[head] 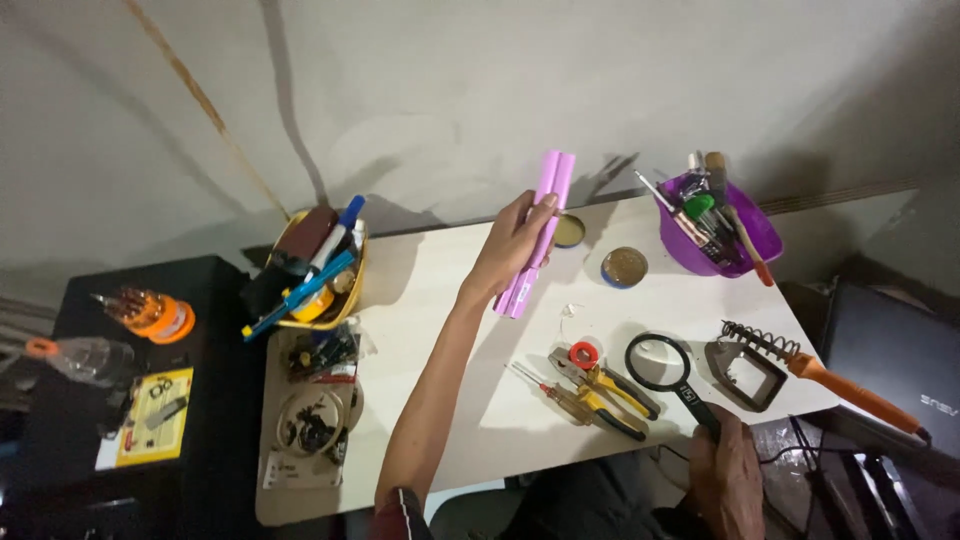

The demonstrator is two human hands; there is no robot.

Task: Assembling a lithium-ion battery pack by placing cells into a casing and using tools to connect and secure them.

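The left hand (515,245) is raised above the pale rectangular desk (440,400), fingers curled closed around a pair of long pink plastic tubes (538,235) held side by side. The grip sits near the middle of the tubes; their upper ends project past the fingertips toward the wall, and their lower ends hang below the palm, close to the desk surface. The right hand (725,475) rests at the near edge of the desk, closed over the end of the black handle of a round black-framed magnifying glass (660,362), which lies flat on the desk.

For a sound hold, the person keeps the two tubes parallel and pinched together so neither slides out. A grip nearer the centre limits swing at the free ends.

Just beyond the left hand lie two small round tins (624,267); the tube ends need clearance from these. Below and to the right of the left hand lie yellow-handled pliers (610,390) and a red ring of tape (584,354). Farther right of it stands a purple plastic bowl of brushes and tools (735,235). To the left of it sits a yellow basket of pens and tools (315,270).
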